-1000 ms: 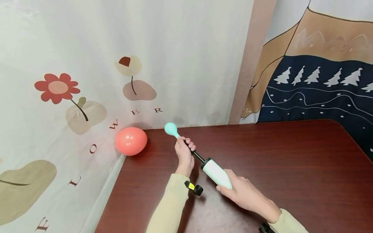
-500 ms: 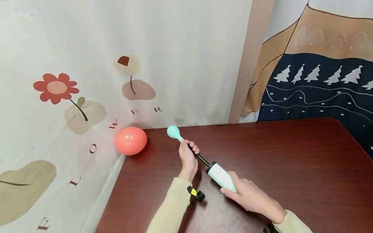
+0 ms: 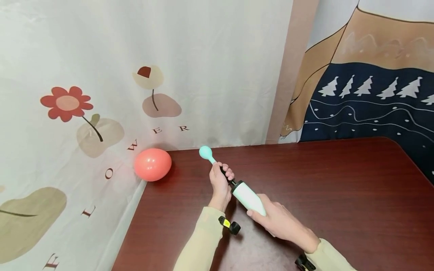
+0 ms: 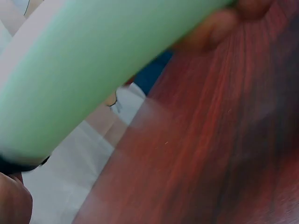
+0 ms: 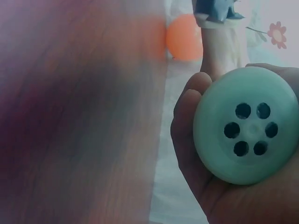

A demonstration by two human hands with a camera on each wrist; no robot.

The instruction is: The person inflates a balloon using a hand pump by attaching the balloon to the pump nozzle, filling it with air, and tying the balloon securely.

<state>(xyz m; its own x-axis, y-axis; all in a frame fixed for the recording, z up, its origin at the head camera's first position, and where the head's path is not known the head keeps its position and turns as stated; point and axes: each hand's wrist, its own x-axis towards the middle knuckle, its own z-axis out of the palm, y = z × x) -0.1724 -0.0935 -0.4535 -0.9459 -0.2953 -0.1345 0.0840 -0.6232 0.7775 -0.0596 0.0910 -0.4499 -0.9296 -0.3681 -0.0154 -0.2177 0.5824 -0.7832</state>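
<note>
In the head view my left hand (image 3: pixel 219 185) grips the black front end of a balloon pump (image 3: pixel 249 198), together with the neck of a small turquoise balloon (image 3: pixel 205 152). That balloon is round and only slightly filled. My right hand (image 3: pixel 278 221) holds the pump's pale green barrel from behind, its thumb along the near side. The barrel sits close to my left hand, and hardly any black rod shows. The right wrist view faces the barrel's round end cap (image 5: pixel 252 84) with several dark holes, my fingers (image 5: pixel 187 121) wrapped around it.
An inflated coral-red balloon (image 3: pixel 152 165) lies at the table's far left corner, against a printed white curtain (image 3: pixel 217 75). The dark red wooden table (image 3: pixel 339 188) extends to the right, with a navy tree-patterned cloth (image 3: pixel 366 113) behind it.
My right hand has slid the barrel up and left toward my left hand, and the rod seen earlier is now almost hidden. The left hand and turquoise balloon have shifted slightly right.
</note>
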